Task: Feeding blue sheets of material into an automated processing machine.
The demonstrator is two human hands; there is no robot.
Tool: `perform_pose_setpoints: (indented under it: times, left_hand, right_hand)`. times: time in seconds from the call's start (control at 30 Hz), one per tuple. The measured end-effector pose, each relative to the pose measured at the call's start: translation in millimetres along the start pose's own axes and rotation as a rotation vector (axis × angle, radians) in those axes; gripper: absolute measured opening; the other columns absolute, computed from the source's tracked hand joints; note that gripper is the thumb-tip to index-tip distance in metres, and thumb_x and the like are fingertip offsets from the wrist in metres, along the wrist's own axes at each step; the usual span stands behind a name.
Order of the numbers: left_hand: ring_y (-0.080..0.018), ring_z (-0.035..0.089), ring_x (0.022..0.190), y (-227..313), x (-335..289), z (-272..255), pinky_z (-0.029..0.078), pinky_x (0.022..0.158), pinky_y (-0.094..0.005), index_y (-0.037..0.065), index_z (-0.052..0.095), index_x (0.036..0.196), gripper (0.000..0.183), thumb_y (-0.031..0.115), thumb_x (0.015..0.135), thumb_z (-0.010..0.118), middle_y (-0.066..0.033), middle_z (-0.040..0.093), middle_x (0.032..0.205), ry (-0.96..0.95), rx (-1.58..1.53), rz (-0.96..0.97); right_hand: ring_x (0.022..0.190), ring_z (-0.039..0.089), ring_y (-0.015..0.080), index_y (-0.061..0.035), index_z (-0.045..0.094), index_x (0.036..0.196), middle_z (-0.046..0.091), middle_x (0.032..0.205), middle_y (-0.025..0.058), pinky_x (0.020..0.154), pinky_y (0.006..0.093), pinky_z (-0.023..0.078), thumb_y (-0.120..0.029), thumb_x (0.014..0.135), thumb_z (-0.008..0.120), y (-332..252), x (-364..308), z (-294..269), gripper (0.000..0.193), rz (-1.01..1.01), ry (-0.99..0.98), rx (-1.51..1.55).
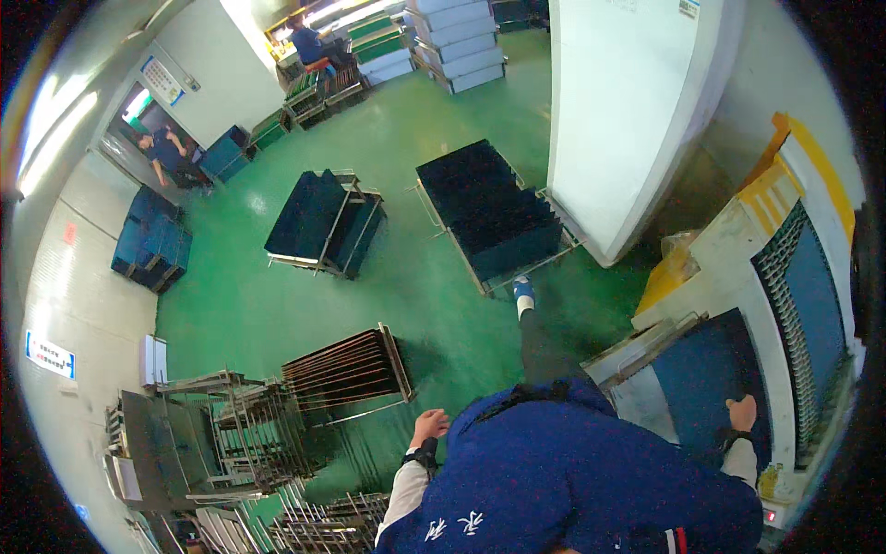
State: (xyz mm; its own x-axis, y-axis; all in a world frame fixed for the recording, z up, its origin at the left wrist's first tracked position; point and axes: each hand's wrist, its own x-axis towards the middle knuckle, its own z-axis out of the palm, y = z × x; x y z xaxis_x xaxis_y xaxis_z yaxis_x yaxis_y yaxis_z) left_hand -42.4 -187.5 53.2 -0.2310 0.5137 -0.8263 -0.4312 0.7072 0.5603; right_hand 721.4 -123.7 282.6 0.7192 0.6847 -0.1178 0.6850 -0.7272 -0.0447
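My left hand [430, 426] hangs beside my body over the green floor, fingers curled and nothing visible in them. A rack of dark boards [343, 377] with reddish-brown edges stands beyond it. My right hand [741, 413] is closed in a loose fist, above or against a dark blue flat panel [706, 369]; whether it touches cannot be made out. That panel lies on the bed of a white and yellow machine [771, 319] at my right. A second blue panel [810, 286] shows on the machine, next to a row of metal rollers or teeth [786, 323].
Two metal racks of dark panels, one loaded rack [494, 217] near my foot and another [325, 222] farther left, stand on the floor. Bare metal racks [245, 429] crowd the lower left. A white pillar [637, 120] rises ahead right. One person [166, 157] is by the doorway; another [317, 44] sits far off.
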Motion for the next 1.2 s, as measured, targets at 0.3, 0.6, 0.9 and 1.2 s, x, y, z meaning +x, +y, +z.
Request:
perform_pose_setpoints:
  times: [0.3,0.6,0.9,1.2]
  left_hand:
    - [-0.0244,0.063,0.070,21.1,-9.5,9.2,0.049,0.053,-0.0323,0.003,0.053,0.109,0.032,0.024,0.085,0.060,-0.0134,0.063,0.095,-0.028,0.166,0.037]
    - [-0.0207,0.061,0.064,13.6,-21.3,2.1,0.046,0.049,-0.0283,0.000,0.055,0.104,0.029,0.020,0.084,0.061,-0.0099,0.063,0.086,-0.042,0.166,-0.010]
    - [-0.0212,0.062,0.066,-15.2,22.1,-3.6,0.048,0.049,-0.0302,0.002,0.057,0.104,0.027,0.021,0.085,0.060,-0.0100,0.063,0.086,-0.033,0.101,0.042]
    - [-0.0221,0.058,0.058,0.9,29.8,12.4,0.046,0.046,-0.0295,0.000,0.056,0.099,0.022,0.015,0.084,0.059,-0.0124,0.060,0.081,-0.016,-0.016,0.099]
  right_hand:
    - [0.094,0.056,0.0405,0.0071,0.057,0.095,0.060,0.096,0.0252,0.080,0.0428,0.045,-0.016,0.064,0.073,-0.2,-4.6,-3.3,0.042,0.001,0.050,0.044]
    - [0.089,0.057,0.0412,0.0076,0.058,0.085,0.059,0.094,0.0272,0.075,0.0440,0.046,-0.025,0.067,0.074,10.6,-16.4,8.4,0.041,-0.062,-0.040,0.077]
    - [0.089,0.058,0.0392,0.0076,0.059,0.090,0.061,0.091,0.0259,0.074,0.0428,0.045,-0.019,0.067,0.071,12.1,-14.4,14.8,0.037,-0.122,0.126,0.055]
    - [0.081,0.060,0.0387,0.0057,0.057,0.086,0.061,0.085,0.0221,0.071,0.0434,0.048,-0.023,0.063,0.074,22.9,0.7,18.0,0.041,-0.109,0.147,0.012]
